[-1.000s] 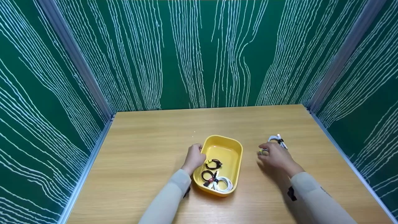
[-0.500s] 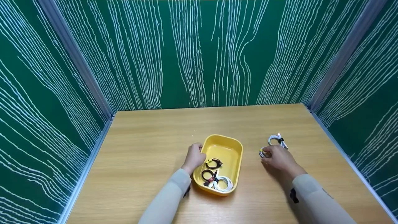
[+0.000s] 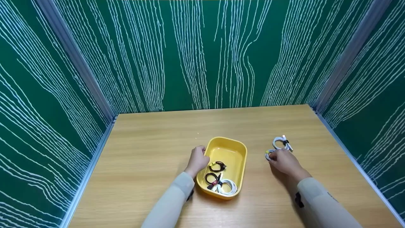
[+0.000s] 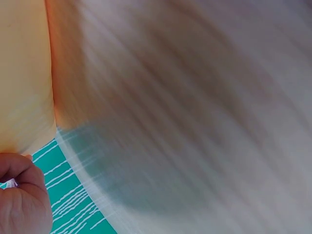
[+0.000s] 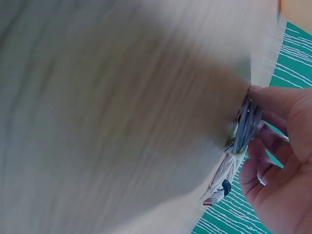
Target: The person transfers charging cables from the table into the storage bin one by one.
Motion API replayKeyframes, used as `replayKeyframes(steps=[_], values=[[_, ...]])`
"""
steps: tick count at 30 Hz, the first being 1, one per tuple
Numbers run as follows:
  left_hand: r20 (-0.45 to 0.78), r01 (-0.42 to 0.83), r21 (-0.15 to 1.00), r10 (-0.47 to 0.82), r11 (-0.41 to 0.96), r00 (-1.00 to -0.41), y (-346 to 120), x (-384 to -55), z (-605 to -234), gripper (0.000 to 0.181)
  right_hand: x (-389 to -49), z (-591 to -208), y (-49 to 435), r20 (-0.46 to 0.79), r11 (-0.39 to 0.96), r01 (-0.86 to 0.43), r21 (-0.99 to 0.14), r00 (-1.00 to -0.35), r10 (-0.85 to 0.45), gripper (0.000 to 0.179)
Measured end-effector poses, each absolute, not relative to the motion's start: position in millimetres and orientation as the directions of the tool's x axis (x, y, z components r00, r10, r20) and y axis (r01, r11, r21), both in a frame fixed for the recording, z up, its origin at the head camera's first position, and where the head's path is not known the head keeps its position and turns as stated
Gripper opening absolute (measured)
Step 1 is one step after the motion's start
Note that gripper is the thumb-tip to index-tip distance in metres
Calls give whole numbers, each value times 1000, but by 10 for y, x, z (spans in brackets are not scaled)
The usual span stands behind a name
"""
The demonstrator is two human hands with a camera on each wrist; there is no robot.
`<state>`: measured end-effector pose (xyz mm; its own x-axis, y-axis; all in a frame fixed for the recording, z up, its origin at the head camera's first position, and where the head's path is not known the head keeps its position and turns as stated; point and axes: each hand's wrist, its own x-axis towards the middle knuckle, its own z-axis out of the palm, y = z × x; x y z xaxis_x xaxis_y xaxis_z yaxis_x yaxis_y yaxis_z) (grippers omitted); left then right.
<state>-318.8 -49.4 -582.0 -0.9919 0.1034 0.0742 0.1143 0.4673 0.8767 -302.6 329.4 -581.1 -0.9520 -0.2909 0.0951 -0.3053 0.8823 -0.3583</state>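
Note:
My left hand (image 3: pixel 198 161) grips the left rim of a yellow plastic tray (image 3: pixel 243 171); in the left wrist view its curled fingers (image 4: pixel 22 195) meet the tray wall. Inside the tray lie a black coiled cable (image 3: pixel 211 168) with a yellow tie, another black coiled cable (image 3: pixel 207 178) and a white coiled cable (image 3: pixel 233 189). To the right, my right hand (image 3: pixel 286 162) pinches a grey coiled cable (image 5: pixel 247 124) with a yellow tie, low over the table. Just beyond it lies a white coiled cable (image 3: pixel 276 139) with a black tie.
A wooden table (image 3: pixel 152 139) carries everything. Green panels (image 3: pixel 215 63) with white wavy lines stand at the back and both sides, joined by metal posts (image 3: pixel 76 57). Small white specks lie behind the tray.
The right hand has shifted slightly right and away from me, and the grey coil now sits closer to the white one. The left hand and tray have not moved.

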Motion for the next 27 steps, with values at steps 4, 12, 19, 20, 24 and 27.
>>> replayKeyframes(steps=[4, 12, 19, 20, 24, 27], values=[[75, 115, 872, 102, 476, -992, -497, -3190, -5824, 27, -3018, -5801, 3277, 65, 890, -278, -360, -960, -273, 25], [77, 115, 875, 100, 470, -992, -495, -3192, -5831, 29, -3029, -5792, 3272, 17, 900, -236, -367, -969, -247, 15], [63, 102, 878, 98, 468, -993, -488, -3180, -5810, 30, -3004, -5791, 3272, 7, 912, -212, -350, -975, -223, 8], [58, 97, 879, 98, 467, -993, -488, -3179, -5810, 30, -3001, -5791, 3271, 7, 916, -206, -345, -976, -217, 8], [54, 93, 880, 98, 466, -994, -487, -3185, -5821, 32, -2986, -5777, 3255, 11, 921, -205, -330, -977, -214, 9], [64, 103, 881, 100, 462, -993, -488, -3182, -5818, 31, -2982, -5762, 3253, 42, 913, -237, -331, -971, -236, 8]])
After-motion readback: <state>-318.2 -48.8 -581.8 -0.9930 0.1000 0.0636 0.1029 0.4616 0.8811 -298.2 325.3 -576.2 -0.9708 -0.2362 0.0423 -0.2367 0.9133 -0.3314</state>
